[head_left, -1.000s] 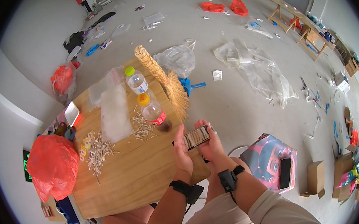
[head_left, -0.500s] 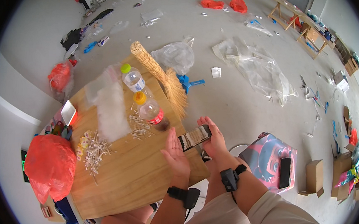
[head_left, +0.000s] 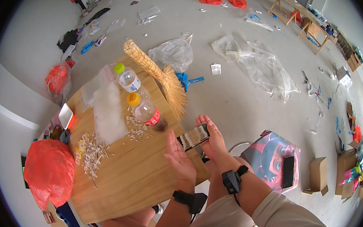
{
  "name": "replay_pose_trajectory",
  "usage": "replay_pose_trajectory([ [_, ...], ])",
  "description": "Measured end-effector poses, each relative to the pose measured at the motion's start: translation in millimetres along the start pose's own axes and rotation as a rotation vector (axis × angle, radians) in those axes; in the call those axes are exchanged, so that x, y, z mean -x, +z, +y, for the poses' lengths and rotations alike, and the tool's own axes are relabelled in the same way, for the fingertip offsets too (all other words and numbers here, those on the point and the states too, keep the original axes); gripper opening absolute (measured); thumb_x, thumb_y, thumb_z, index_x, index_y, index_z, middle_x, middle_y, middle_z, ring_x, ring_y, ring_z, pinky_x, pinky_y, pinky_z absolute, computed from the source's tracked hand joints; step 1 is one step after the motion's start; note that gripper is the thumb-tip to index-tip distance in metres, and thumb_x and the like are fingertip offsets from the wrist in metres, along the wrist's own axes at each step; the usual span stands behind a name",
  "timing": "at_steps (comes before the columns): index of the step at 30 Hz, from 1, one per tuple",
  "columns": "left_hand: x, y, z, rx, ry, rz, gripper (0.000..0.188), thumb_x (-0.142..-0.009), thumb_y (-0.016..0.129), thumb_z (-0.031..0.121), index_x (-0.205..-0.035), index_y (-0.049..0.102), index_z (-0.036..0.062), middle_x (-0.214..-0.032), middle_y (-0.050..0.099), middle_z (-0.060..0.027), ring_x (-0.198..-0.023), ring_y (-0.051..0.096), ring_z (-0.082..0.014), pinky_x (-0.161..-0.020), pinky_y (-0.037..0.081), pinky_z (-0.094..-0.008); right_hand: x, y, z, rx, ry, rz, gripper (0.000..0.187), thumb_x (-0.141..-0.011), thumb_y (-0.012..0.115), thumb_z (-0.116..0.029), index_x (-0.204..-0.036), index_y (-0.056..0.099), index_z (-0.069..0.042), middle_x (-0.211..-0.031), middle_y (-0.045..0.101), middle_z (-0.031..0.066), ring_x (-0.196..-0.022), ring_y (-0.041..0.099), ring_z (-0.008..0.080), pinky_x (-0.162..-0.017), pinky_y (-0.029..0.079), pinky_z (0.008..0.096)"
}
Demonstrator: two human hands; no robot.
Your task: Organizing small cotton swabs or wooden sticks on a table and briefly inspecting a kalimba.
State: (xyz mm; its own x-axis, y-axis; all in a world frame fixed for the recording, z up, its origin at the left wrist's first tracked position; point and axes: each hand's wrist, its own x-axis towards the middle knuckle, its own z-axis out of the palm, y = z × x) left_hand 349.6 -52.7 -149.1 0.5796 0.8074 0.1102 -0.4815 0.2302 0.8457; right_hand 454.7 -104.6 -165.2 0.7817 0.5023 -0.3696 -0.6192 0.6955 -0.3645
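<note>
From the left hand's (head_left: 181,158) straight, released fingers, the swab pack (head_left: 193,136) slants lengthwise, far and rightward, to the right hand (head_left: 214,142), whose grip I can't tell.

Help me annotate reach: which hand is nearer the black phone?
Right. The right hand is left of the phone; the left hand is farther left, by the left end of the stick pack.

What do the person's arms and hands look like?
The left hand and right hand wear no gloves. Each forearm has a black strap carrying a boxy, dark device with a thin black cable. The right arm's loose, pale beige sleeve leaves the forearm bare.
</note>
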Motion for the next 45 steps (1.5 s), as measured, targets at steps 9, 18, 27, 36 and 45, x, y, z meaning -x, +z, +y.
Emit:
replay_pose_trajectory([
  [9,18.6,-0.3,15.9,-0.097,-0.073,-0.076,0.091,-0.105,0.015,0.070,-0.163,0.021,0.0003,-0.172,0.019,-0.0164,-0.161,0.011,-0.0298,-0.130,0.004,-0.0446,2.4,4.8,-2.6,-0.014,0.008,0.031,0.042,-0.112,0.045,-0.017,-0.150,0.043,0.002,-0.151,0.053,0.0155,-0.144,0.048,0.0282,-0.116,0.044,0.0412],
  [18,20.0,-0.9,9.8,-0.062,-0.076,-0.103,0.093,-0.105,0.015,0.071,-0.164,0.017,-0.0002,-0.173,0.016,-0.0162,-0.161,0.010,-0.0304,-0.130,0.003,-0.0440,2.5,4.2,-1.1,-0.010,-0.009,0.020,0.043,-0.112,0.045,-0.017,-0.150,0.041,0.002,-0.153,0.051,0.0156,-0.143,0.049,0.0296,-0.120,0.041,0.0436],
  [27,8.5,-1.4,8.1,-0.072,-0.047,-0.082,0.092,-0.105,0.015,0.070,-0.164,0.018,-0.0002,-0.173,0.016,-0.0170,-0.161,0.008,-0.0300,-0.130,0.002,-0.0442,11.2,9.2,-0.6,-0.013,0.144,0.083,0.039,-0.111,0.048,-0.015,-0.146,0.048,0.001,-0.147,0.057,0.0167,-0.141,0.052,0.0277,-0.118,0.044,0.0406],
  [36,-10.2,0.5,3.0,-0.064,-0.054,-0.116,0.094,-0.104,0.014,0.072,-0.163,0.022,-0.0008,-0.172,0.019,-0.0192,-0.161,0.010,-0.0300,-0.130,0.000,-0.0447,4.9,3.3,2.4,-0.214,0.267,0.004,0.042,-0.113,0.040,-0.023,-0.150,0.046,-0.004,-0.153,0.053,0.0124,-0.144,0.048,0.0305,-0.122,0.037,0.0434],
  [45,-11.7,5.0,4.2,-0.084,-0.048,-0.105,0.093,-0.105,0.013,0.071,-0.163,0.024,-0.0003,-0.171,0.021,-0.0190,-0.160,0.012,-0.0306,-0.129,0.002,-0.0451,0.9,5.1,7.7,-0.049,0.111,-0.022,0.046,-0.113,0.043,-0.028,-0.154,0.042,-0.007,-0.156,0.050,0.0084,-0.147,0.044,0.0273,-0.121,0.037,0.0461],
])
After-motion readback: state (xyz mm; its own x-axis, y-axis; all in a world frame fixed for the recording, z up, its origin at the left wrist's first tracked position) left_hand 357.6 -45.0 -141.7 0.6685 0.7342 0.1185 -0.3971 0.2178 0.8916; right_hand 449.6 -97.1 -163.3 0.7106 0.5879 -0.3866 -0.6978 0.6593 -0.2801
